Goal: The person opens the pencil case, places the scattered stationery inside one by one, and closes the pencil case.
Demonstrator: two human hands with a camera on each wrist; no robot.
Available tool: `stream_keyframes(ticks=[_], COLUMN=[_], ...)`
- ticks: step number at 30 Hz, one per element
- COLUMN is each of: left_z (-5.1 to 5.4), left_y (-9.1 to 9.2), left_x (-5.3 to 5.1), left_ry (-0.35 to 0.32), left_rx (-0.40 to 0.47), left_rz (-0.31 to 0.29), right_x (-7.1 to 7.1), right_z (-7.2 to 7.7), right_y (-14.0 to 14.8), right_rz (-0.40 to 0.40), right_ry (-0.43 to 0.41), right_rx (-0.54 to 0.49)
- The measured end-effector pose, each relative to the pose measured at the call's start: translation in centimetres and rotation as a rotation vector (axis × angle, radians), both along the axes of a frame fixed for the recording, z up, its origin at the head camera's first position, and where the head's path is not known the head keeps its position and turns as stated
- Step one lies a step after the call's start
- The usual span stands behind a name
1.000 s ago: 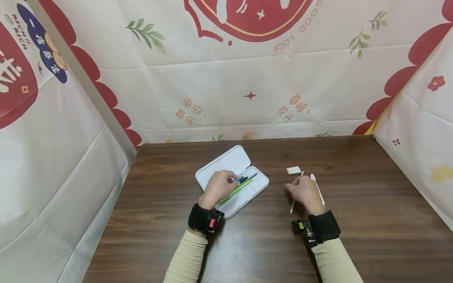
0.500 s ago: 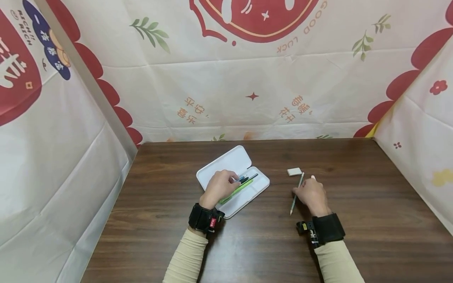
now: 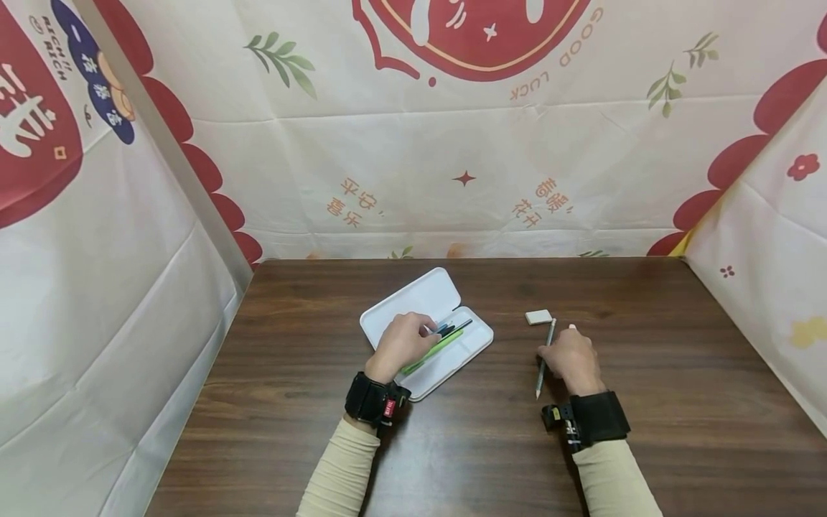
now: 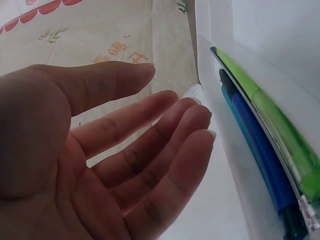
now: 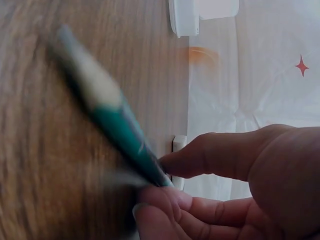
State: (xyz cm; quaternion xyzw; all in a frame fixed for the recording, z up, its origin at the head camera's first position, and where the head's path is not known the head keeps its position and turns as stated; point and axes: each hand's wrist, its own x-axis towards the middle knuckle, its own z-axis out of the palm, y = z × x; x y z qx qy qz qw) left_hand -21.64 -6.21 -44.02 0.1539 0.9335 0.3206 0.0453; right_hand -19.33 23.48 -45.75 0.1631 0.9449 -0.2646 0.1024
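A green pencil [image 3: 540, 380] is pinched between the thumb and fingers of my right hand [image 3: 573, 360], over the right part of the table. Its sharpened point shows large in the right wrist view. My left hand [image 3: 402, 341] is over the opened white pencil case [image 3: 413, 300], its fingers loosely bent around nothing. Beside those fingers in the left wrist view, a bright green pen [image 4: 272, 117] and a blue pen [image 4: 257, 145] lie in the case. Under my right hand, most of a pale pink-and-white stick-shaped thing [image 3: 572, 327] is hidden.
A white eraser [image 3: 538, 317] lies just beyond the pencil. The brown wooden table [image 3: 478, 445] ends at a printed white cloth [image 3: 413, 158] behind, with more cloth on both sides.
My right hand has shifted slightly right, covering the pink-and-white thing, and now pinches the pencil, whose lower end has swung a little right. My left hand stays at the case.
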Motion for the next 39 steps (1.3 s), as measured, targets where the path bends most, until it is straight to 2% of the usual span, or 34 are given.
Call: stream_keyframes(ticks=[5, 13, 18, 23, 29, 39], left_z=[0.1, 0.0, 0.1, 0.3, 0.2, 0.2], left_y=[0.1, 0.2, 0.2, 0.2, 0.2, 0.3], left_x=[0.1, 0.1, 0.3, 0.4, 0.4, 0.4], left_ry=[0.001, -0.036, -0.005, 0.017, 0.02, 0.01], left_rx=[-0.007, -0.014, -0.007, 0.0, -0.005, -0.004], left_rz=[0.002, 0.009, 0.0, -0.003, -0.006, -0.007], right_x=[0.2, 0.2, 0.4, 0.5, 0.7, 1.0], right_z=[0.0, -0.3, -0.4, -0.4, 0.1, 1.2], right_y=[0.0, 0.3, 0.2, 0.0, -0.1, -0.6], right_rz=[-0.029, -0.047, -0.06, -0.045, -0.011, 0.029], right_ry=[-0.012, 0.004, 0.04, 0.08, 0.075, 0.091], right_rx=[-0.044, -0.078, -0.092, -0.104, -0.163, -0.2])
